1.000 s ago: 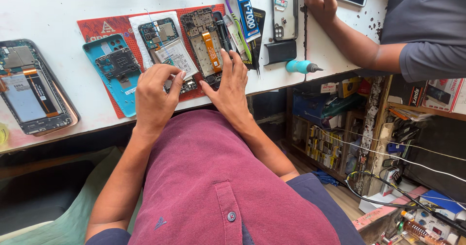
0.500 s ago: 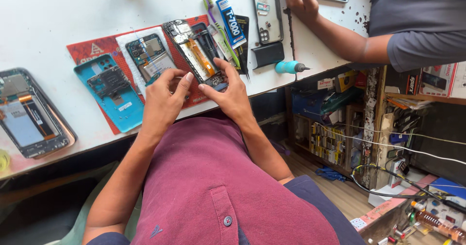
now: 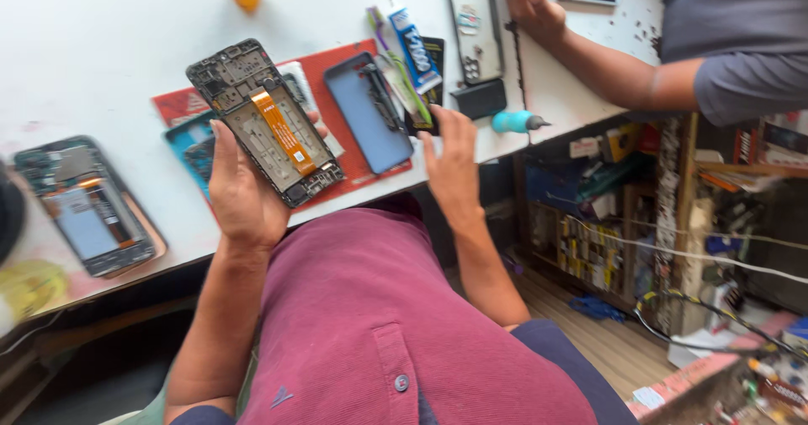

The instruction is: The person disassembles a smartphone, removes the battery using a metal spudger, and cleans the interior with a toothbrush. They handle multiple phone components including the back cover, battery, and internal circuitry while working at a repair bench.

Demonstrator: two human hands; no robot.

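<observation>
The white worktop (image 3: 101,46) carries the whole spread of phone repair parts, and a red mat (image 3: 341,76) lies near its front edge. The step in hand looks like an inspection of an opened phone: the left hand (image 3: 244,193) holds the phone frame (image 3: 265,122) lifted above the mat, gripping its lower end, with the thumb along one long side and fingertips showing at the other. The frame is dark, stripped of its back, tilted, with its inner side up; an orange flex ribbon (image 3: 278,126) runs diagonally down its middle, and small black components crowd its top end. The right hand (image 3: 450,160) is spread, fingers loosely apart, holding nothing, reaching toward the tools lying just beside a blue back cover (image 3: 362,114) on the mat. A glue tube (image 3: 414,48) in blue and white lies among them, and a small teal-handled tool (image 3: 515,122) rests near the edge. By my judgement, the next move calls for a fine pinch on one slim tool without disturbing its neighbours, while the frame is kept level. Another person's hand (image 3: 532,8) works farther along the worktop.
</observation>
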